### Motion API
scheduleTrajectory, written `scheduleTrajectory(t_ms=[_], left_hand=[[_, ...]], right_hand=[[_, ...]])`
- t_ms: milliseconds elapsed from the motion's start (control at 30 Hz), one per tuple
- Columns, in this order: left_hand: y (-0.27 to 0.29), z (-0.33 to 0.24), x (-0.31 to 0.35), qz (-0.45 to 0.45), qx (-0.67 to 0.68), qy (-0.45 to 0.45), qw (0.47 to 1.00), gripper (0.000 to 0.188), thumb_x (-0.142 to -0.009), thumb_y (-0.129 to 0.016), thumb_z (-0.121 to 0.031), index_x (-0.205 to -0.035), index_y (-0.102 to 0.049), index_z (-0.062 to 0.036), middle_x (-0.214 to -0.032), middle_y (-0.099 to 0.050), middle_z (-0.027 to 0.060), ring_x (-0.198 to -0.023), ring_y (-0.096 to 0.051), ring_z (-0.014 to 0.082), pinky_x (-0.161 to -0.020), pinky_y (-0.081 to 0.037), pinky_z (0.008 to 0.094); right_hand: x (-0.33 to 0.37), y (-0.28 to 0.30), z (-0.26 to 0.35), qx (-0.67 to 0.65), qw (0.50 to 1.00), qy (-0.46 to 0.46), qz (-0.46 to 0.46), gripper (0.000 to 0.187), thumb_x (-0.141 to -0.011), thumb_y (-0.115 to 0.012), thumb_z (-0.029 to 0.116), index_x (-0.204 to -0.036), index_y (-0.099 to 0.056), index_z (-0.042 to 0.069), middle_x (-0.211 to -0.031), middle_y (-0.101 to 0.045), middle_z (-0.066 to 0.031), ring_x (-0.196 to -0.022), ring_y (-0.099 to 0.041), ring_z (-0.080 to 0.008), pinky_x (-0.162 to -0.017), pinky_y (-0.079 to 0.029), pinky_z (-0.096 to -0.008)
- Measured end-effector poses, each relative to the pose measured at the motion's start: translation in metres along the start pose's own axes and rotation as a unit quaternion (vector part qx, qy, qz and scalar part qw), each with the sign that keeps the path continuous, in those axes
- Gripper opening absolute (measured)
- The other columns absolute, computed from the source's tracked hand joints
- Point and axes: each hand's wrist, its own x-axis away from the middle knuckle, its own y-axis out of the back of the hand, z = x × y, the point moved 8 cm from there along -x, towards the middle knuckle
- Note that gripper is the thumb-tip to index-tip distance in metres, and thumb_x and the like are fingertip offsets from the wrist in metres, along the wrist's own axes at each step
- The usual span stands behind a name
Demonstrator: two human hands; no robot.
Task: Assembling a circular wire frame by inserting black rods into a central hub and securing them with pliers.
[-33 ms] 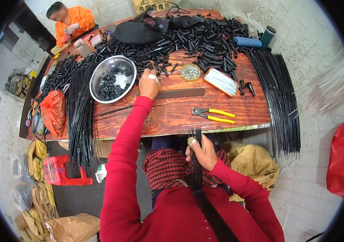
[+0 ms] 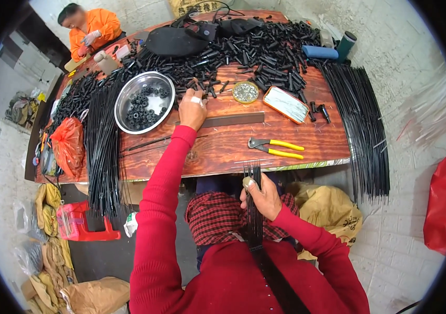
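Note:
My left hand (image 2: 192, 109), with white tape round a finger, reaches to the near edge of a heap of short black tubular parts (image 2: 233, 49). Its fingers are bent together, and whatever lies between their tips is hidden. Close to my body, my right hand (image 2: 264, 199) is closed round an upright bundle of thin black rods (image 2: 255, 222); a covering shows on its thumb. Just left of my left hand stands a steel bowl (image 2: 123, 121) holding small black ring-shaped pieces (image 2: 142, 107). A flat metal bar (image 2: 233, 120) lies beside my left wrist.
Yellow-handled cutting pliers (image 2: 275, 148) lie near the front edge. Beyond are a round tin (image 2: 246, 92) and a rectangular tray (image 2: 286, 104) of small pieces. Long black rods (image 2: 102, 152) overhang at left, more (image 2: 361, 131) at right. A person in orange (image 2: 97, 29) sits far left.

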Motion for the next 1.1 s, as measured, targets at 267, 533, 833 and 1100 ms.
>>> scheduleTrajectory(t_ms=[267,533,833,1100], left_hand=[[-0.001,0.000,-0.001,0.091,0.093,0.019,0.991,0.015,-0.078,-0.073,-0.014,-0.090,-0.076,-0.0051,-0.098,-0.065,0.0132,-0.096,-0.061,0.0289,-0.084,-0.050,0.0385],[-0.009,-0.001,-0.003,0.116,-0.001,0.112,0.987,0.037,-0.073,-0.080,-0.025,-0.105,-0.072,-0.0083,-0.105,-0.065,0.0143,-0.102,-0.060,0.0318,-0.087,-0.050,0.0413],[-0.048,-0.004,-0.100,0.051,0.012,0.010,0.999,0.042,-0.080,-0.073,-0.022,-0.119,-0.064,-0.0097,-0.117,-0.058,0.0158,-0.106,-0.059,0.0360,-0.090,-0.050,0.0431],[-0.121,0.020,-0.150,0.086,-0.117,-0.010,0.989,0.054,-0.078,-0.074,-0.047,-0.121,-0.063,-0.0180,-0.121,-0.053,0.0198,-0.117,-0.048,0.0416,-0.093,-0.045,0.0531]], right_hand=[[-0.002,-0.002,-0.004,-0.027,0.999,-0.012,0.023,0.029,-0.104,-0.048,0.029,-0.108,-0.046,0.000,-0.077,-0.063,-0.0110,-0.062,-0.065,-0.0169,-0.058,-0.053,-0.0290],[-0.003,0.005,-0.001,-0.034,0.999,-0.008,0.025,0.032,-0.104,-0.048,0.030,-0.111,-0.046,-0.001,-0.077,-0.063,-0.0110,-0.062,-0.065,-0.0169,-0.058,-0.054,-0.0287],[-0.007,0.017,-0.001,-0.029,0.999,-0.034,-0.011,0.026,-0.103,-0.049,0.024,-0.109,-0.047,-0.001,-0.076,-0.063,-0.0106,-0.061,-0.065,-0.0171,-0.058,-0.053,-0.0289],[-0.023,0.027,0.003,-0.049,0.998,-0.025,-0.015,0.024,-0.103,-0.048,0.020,-0.115,-0.046,-0.001,-0.079,-0.062,-0.0111,-0.064,-0.064,-0.0172,-0.061,-0.053,-0.0302]])
